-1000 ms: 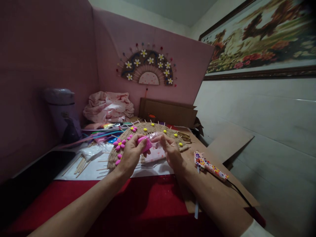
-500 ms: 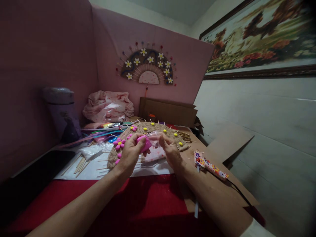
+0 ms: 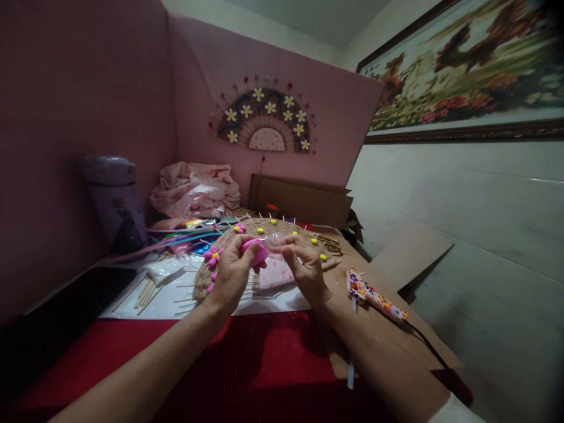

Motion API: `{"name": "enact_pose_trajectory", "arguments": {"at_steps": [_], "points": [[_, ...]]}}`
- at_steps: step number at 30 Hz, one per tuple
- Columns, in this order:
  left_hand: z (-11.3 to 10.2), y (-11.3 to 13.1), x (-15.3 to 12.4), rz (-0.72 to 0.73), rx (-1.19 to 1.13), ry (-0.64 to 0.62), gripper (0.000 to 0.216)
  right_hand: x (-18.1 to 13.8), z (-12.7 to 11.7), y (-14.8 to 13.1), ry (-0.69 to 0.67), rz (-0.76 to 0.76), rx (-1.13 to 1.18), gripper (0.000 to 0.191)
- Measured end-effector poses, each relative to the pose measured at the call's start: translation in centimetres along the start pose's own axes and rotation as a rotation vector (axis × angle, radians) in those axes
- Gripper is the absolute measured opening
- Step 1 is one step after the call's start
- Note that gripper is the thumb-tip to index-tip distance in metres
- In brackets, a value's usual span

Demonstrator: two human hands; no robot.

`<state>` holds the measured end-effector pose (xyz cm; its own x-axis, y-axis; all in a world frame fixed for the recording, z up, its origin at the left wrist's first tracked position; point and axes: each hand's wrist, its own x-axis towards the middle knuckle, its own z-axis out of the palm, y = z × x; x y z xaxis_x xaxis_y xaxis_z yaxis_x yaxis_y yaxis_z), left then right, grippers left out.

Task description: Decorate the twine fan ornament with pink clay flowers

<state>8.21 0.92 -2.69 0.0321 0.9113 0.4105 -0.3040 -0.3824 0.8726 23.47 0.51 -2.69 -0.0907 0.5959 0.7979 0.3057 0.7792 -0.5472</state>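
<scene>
My left hand (image 3: 233,267) is closed around a lump of bright pink modelling clay (image 3: 255,252), thumb pressed on top. Clear plastic wrapping (image 3: 271,239) sticks out from the clay's right side. My right hand (image 3: 306,267) is at this plastic, its fingers bent toward it; the exact grip is partly hidden. Beneath and behind both hands lies a half-round fan of coiled twine (image 3: 205,282) with thin sticks around its edge. Pink petals with yellow centres form a flower (image 3: 214,255) on its left side, and single yellow dots (image 3: 273,221) sit along the arc. Its inner part is pink dotted cloth (image 3: 275,276).
A flower-patterned glue gun (image 3: 374,296) with a cord lies on cardboard (image 3: 396,341) at right. Left are a black flat object (image 3: 79,299), loose sticks (image 3: 147,294), a purple bottle (image 3: 117,205) and crumpled cloth (image 3: 196,188). A finished fan (image 3: 264,117) hangs on the pink panel.
My right hand's fingers have shifted left over the plastic, stretching toward the clay. My left hand still holds the pink clay, turned slightly. The view has moved a little.
</scene>
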Motion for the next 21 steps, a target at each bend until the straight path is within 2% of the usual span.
{"name": "enact_pose_trajectory", "arguments": {"at_steps": [5,9,12,16,21], "points": [[0.09,0.31,-0.13,0.045,-0.005,0.028,0.019,-0.08,0.03,-0.15,-0.079,0.017,0.023,0.022],[0.21,0.45,-0.22,0.003,-0.032,0.017,0.019,-0.05,-0.14,-0.12,-0.048,0.048,0.060,0.029],[0.23,0.42,-0.25,-0.021,-0.047,0.006,0.021,-0.02,-0.20,-0.09,-0.084,0.054,0.086,0.031],[0.14,0.37,-0.15,-0.061,-0.080,-0.003,0.023,0.04,-0.08,-0.13,-0.126,0.079,0.097,0.028],[0.01,0.32,-0.03,-0.170,-0.156,-0.028,0.025,0.27,0.00,0.05,-0.115,0.096,0.085,0.022]]}}
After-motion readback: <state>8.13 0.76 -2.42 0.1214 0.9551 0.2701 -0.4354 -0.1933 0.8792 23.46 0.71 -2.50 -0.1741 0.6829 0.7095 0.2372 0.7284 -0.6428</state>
